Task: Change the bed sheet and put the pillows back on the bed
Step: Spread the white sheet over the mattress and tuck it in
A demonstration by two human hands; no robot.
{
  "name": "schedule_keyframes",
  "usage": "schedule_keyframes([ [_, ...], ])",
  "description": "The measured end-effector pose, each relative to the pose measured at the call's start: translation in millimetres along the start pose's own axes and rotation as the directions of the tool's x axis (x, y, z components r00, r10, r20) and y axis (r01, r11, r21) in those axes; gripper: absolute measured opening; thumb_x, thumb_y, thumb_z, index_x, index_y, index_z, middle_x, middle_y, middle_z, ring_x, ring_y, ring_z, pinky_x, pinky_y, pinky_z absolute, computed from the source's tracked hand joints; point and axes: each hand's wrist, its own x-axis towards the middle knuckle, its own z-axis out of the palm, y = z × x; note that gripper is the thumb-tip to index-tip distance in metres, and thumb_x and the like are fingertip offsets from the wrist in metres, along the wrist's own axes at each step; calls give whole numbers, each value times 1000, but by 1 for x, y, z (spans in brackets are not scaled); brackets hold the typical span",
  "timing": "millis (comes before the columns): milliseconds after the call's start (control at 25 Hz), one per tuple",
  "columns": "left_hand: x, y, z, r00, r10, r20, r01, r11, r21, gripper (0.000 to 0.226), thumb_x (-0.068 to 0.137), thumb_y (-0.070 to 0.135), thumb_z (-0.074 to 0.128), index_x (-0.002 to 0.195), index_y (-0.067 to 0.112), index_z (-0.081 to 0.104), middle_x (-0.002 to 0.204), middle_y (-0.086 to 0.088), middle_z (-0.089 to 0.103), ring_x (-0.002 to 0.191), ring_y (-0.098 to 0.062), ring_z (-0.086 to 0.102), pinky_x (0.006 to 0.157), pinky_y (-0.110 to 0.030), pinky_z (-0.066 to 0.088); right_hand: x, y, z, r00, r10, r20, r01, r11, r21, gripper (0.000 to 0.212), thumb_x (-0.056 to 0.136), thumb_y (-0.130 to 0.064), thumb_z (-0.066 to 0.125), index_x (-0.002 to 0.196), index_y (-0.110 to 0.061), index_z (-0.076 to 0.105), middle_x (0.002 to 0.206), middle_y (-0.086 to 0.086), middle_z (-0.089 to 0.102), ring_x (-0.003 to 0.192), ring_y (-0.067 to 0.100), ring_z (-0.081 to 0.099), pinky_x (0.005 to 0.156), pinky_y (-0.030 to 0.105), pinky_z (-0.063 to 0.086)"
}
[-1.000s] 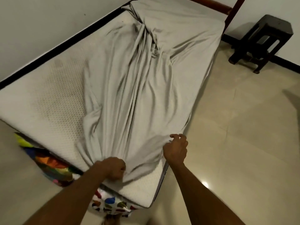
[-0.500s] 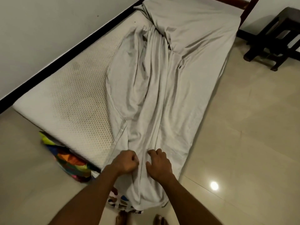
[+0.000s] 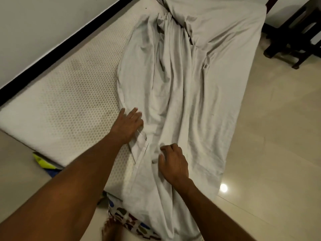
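A grey bed sheet [image 3: 187, 80] lies bunched in long folds down the right half of a white, honeycomb-patterned mattress [image 3: 69, 94] and hangs over its near end. My left hand [image 3: 127, 124] rests on the sheet's left edge with its fingers stretched out flat. My right hand [image 3: 173, 162] sits lower on the sheet, fingers curled into a fold of the cloth. The left half of the mattress is bare. No pillows are in view.
A white wall with a black strip [image 3: 57, 47] runs along the mattress's left side. Colourful cloth [image 3: 133, 221] lies on the floor at the near end, beside my bare foot [image 3: 109, 228]. A dark wooden stool [image 3: 295, 32] stands at the right on the glossy tiled floor [image 3: 278, 136].
My left hand has opened from a fist and reached up to the sheet's left edge. The right hand stays on the sheet. The view has moved closer over the bed.
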Motion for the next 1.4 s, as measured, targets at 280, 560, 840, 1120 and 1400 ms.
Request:
schedule_keyframes([
  [280,-23,-88,-22,960,197,201,-139,953,-268,31,106,48,42,109,20,57,93,-4,69,89,-27,67,86,-41,47,47,-110,46,988,-19,152,17,1000,13,82,87,-75,48,149,-22,44,139,1,49,125,23,48,100,46,49],
  [560,-57,-172,-28,922,199,333,-148,974,-173,52,99,37,62,147,30,46,143,0,51,104,-24,62,79,-34,39,45,-188,78,972,-67,227,32,988,153,45,93,-31,37,121,-14,68,109,9,68,99,28,65,89,41,54],
  [840,-38,-241,-15,930,367,-26,-366,930,32,22,92,19,71,110,31,73,125,6,74,143,-27,51,118,-51,19,7,-169,77,964,-98,248,80,993,81,54,87,-31,34,132,-25,63,117,-1,69,105,23,64,89,35,50],
  [1120,-74,-262,-26,872,159,463,-165,986,-28,35,97,45,60,121,22,72,110,-7,74,110,-34,70,100,-38,50,-7,-173,87,923,-24,384,60,995,-83,50,92,-18,42,138,-35,52,114,-8,67,106,18,64,84,31,47],
  [1400,-164,-270,-16,-81,87,993,394,918,-48,116,64,81,80,156,21,42,151,-7,53,132,-27,55,115,-38,41,-19,-185,85,829,-133,543,182,983,-37,43,90,-41,48,132,-39,58,129,-6,70,119,23,63,90,33,48],
])
